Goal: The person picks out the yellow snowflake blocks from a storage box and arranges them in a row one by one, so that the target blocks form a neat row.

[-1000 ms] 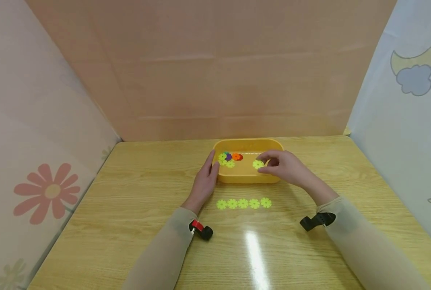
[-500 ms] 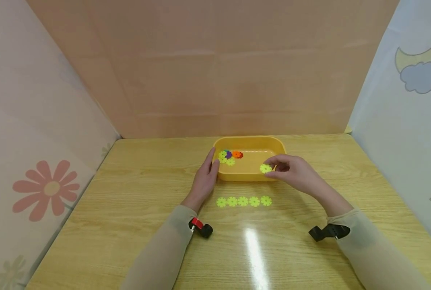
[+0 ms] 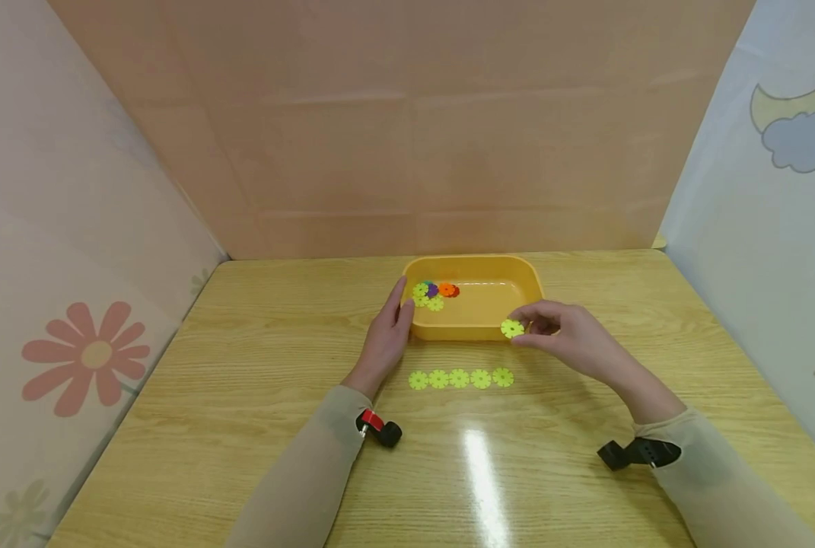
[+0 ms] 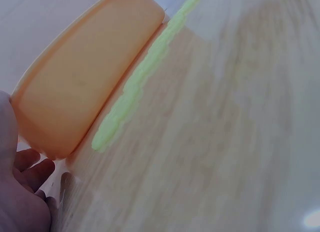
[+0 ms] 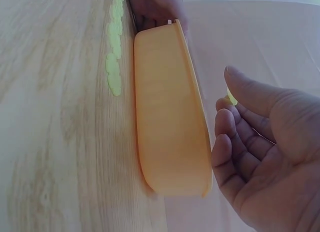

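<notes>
In the head view, my left hand [image 3: 385, 339] holds the left end of a yellow plastic tray [image 3: 469, 333], its thumb at the rim. The left wrist view shows loosely bent fingers [image 4: 37, 174] by the tray's end. Over the tray's near right corner, my right hand [image 3: 571, 335] pinches a yellow-green snowflake disc [image 3: 511, 329] between thumb and fingertips. In the right wrist view only the edge of this disc [image 5: 231, 97] shows; the other fingers curl in. A row of several matching discs [image 3: 459, 378] lies on the table before the tray.
Inside the tray's left part lie more yellow-green discs [image 3: 435, 304], a purple disc [image 3: 432, 291] and an orange disc [image 3: 446, 289] overlapping a red one. The wooden table [image 3: 277, 342] meets a plain back wall [image 3: 407, 152] and patterned side walls.
My right hand has drawn the pinched disc from over the tray's inside rightward and toward me, to its near right corner. The left hand and the row of discs stay put.
</notes>
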`<state>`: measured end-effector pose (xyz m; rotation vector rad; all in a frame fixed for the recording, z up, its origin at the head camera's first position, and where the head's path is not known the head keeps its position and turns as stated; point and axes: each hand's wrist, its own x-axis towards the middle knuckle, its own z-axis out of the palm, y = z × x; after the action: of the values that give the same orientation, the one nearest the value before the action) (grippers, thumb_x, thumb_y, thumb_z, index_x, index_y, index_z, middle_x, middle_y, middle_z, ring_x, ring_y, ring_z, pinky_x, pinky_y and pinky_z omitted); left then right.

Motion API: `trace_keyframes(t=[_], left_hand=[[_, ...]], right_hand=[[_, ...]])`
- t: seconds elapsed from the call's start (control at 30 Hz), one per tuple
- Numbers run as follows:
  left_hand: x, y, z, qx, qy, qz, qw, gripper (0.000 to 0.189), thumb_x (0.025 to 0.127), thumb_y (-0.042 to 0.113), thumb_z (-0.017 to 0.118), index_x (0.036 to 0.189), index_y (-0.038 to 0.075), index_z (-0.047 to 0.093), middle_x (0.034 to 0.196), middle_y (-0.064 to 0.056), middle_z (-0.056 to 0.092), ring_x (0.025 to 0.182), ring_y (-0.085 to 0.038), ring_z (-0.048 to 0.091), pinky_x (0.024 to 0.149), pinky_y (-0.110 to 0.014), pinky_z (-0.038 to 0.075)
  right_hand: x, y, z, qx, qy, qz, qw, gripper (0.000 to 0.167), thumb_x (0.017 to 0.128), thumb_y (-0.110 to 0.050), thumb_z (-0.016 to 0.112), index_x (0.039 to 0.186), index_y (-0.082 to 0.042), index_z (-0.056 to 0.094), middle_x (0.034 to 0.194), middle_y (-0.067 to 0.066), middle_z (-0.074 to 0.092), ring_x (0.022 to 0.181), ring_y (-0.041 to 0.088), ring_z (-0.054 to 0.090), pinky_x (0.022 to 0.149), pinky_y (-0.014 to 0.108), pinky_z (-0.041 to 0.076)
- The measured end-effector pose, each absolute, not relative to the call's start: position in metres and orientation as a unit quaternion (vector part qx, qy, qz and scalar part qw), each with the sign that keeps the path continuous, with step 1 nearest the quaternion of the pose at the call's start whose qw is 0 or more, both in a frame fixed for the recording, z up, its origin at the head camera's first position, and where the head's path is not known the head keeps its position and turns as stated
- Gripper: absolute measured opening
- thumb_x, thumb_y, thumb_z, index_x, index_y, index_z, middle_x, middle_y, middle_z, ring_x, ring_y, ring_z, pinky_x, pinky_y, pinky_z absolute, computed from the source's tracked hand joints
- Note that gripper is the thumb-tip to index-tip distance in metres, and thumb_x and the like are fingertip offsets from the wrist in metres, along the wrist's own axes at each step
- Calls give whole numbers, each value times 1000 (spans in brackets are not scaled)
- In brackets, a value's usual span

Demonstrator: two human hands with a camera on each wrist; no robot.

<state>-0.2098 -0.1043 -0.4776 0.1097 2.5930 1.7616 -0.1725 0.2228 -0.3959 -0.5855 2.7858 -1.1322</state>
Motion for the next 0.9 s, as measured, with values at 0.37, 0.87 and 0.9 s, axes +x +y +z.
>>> trace_keyframes(t=[0.37,0.87,0.9], left_hand=[[-210,-105,-478,34,828,560,2,61,119,53,41,176,44,23,179,7,32,164,-18,29,133,-44,26],[-210,-105,-478,35,828,560,4,61,119,55,40,177,44,22,179,7,31,164,-18,28,133,-45,26],[-210,-105,-478,34,827,561,4,61,119,54,40,177,44,22,179,7,31,165,-19,28,133,-45,26]], right_hand=[[-161,231,-398,-196,907,-369,60,32,100,-30,86,127,-13,79,97,-2,71,90,23,64,75,29,56],[-155,245,-414,-214,888,-386,129,26,99,-25,87,123,-17,81,101,-1,71,91,19,64,75,27,57],[-155,246,-416,-215,887,-387,133,26,99,-24,86,123,-16,80,101,-1,71,91,18,64,75,27,57]])
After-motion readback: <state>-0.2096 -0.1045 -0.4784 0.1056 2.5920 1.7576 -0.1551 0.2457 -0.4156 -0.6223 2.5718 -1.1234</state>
